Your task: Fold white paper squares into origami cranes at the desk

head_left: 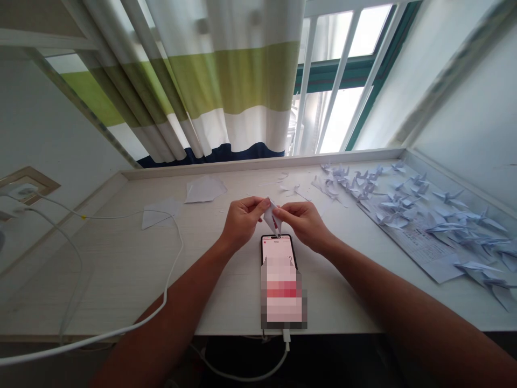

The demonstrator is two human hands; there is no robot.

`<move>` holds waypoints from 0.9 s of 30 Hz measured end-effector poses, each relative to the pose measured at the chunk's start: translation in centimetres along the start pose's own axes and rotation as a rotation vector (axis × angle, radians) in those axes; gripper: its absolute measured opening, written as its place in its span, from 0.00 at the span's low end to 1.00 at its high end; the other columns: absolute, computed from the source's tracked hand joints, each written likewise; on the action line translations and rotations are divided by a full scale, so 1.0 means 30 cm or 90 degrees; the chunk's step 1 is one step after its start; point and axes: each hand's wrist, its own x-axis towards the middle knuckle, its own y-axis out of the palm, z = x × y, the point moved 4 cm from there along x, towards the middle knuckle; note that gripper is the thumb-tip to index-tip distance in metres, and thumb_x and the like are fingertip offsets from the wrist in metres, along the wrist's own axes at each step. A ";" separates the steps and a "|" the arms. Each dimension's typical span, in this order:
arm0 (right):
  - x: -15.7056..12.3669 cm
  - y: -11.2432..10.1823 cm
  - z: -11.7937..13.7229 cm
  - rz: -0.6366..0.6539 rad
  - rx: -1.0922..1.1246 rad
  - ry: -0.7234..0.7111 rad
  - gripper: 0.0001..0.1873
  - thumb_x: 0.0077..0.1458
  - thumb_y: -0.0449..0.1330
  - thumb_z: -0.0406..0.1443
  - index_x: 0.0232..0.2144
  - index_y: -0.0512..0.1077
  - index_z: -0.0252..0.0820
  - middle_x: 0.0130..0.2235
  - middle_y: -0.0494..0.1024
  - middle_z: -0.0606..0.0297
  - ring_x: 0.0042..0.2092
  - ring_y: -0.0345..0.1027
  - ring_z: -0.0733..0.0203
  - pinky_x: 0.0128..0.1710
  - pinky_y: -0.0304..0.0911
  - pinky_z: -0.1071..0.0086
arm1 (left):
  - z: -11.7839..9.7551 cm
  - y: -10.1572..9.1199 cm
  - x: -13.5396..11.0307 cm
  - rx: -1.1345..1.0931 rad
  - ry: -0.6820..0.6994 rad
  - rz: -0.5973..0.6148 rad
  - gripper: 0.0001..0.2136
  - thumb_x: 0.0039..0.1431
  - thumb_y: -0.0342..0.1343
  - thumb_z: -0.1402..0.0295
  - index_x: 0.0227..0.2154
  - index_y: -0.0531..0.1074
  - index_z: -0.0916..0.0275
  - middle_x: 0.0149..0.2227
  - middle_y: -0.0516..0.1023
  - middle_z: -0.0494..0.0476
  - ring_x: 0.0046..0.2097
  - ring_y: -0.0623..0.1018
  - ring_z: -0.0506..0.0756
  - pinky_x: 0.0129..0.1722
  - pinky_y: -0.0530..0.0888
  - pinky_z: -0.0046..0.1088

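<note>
Between my two hands is a small folded piece of white paper (273,219), diamond-shaped with its narrow points downward and a reddish mark on it. My left hand (244,220) pinches its upper left edge between thumb and fingers. On the other side, my right hand (302,220) grips the right edge with thumb and forefinger. Just below the paper lies a phone (276,247) with a lit pinkish screen, partly blurred out. A white charging plug (286,338) goes into its lower end at the desk's front edge.
Many folded paper cranes (396,207) crowd the desk's right side, some on a printed sheet (432,253). Paper squares (205,189) lie at the back left, and paper scraps (297,189) behind my hands. A white cable (177,253) crosses over my left forearm. Curtains (234,81) hang behind.
</note>
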 end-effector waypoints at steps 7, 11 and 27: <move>-0.009 0.024 0.004 0.009 0.002 -0.025 0.22 0.60 0.64 0.51 0.25 0.80 0.41 0.27 0.80 0.63 0.29 0.69 0.63 0.30 0.61 0.67 | 0.008 0.001 -0.005 -0.030 -0.014 -0.015 0.13 0.53 0.70 0.57 0.32 0.83 0.63 0.33 0.85 0.59 0.32 0.81 0.55 0.33 0.76 0.31; -0.015 0.031 0.020 0.016 -0.016 -0.062 0.19 0.61 0.64 0.48 0.25 0.79 0.43 0.29 0.81 0.64 0.32 0.71 0.62 0.34 0.64 0.66 | 0.013 0.008 -0.003 -0.091 -0.055 -0.027 0.15 0.53 0.70 0.55 0.29 0.82 0.64 0.30 0.84 0.59 0.30 0.79 0.54 0.31 0.74 0.30; -0.015 0.027 0.012 0.015 0.049 -0.031 0.17 0.60 0.66 0.47 0.28 0.81 0.42 0.29 0.81 0.64 0.30 0.71 0.62 0.34 0.66 0.66 | 0.043 0.035 -0.005 -0.272 -0.139 0.024 0.25 0.60 0.61 0.45 0.42 0.82 0.64 0.39 0.86 0.63 0.39 0.84 0.59 0.37 0.77 0.33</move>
